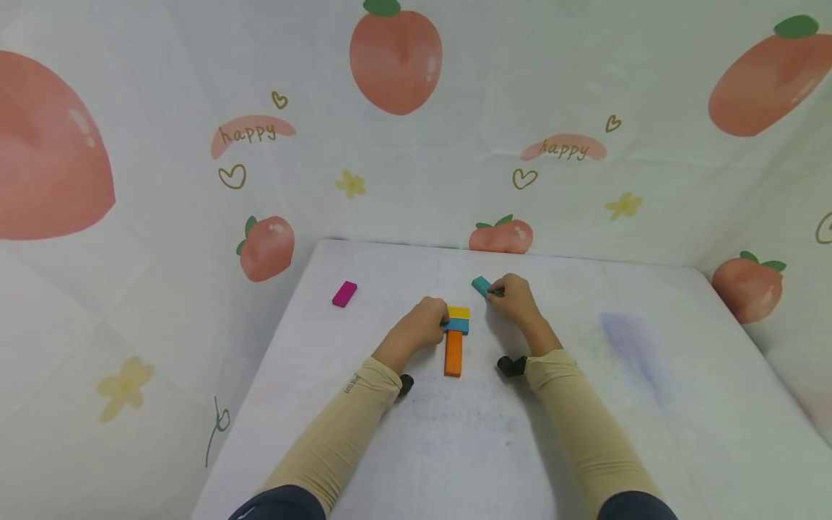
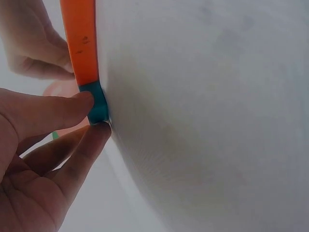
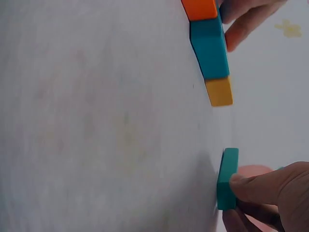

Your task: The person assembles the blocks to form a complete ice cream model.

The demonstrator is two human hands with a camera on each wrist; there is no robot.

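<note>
In the head view my left hand (image 1: 424, 323) pinches the left end of a blue block (image 1: 458, 326). Against that block's near side lies the end of a long orange block (image 1: 453, 355); a yellow block (image 1: 458, 313) sits along its far side. Thumb and finger lie on either side of the blue block's end in the left wrist view. Farther right, my right hand (image 1: 516, 297) pinches a teal block (image 1: 481, 285) between thumb and fingers, apart from the other blocks. In the right wrist view the teal block (image 3: 227, 179) is low over the table, its lower end by the fingertips.
A magenta block (image 1: 344, 295) lies at the far left of the white table (image 1: 455, 448). Behind the table hangs a white cloth (image 1: 442, 173) printed with peaches. Black wrist-worn pieces show below each wrist, one near the right sleeve (image 1: 512, 366).
</note>
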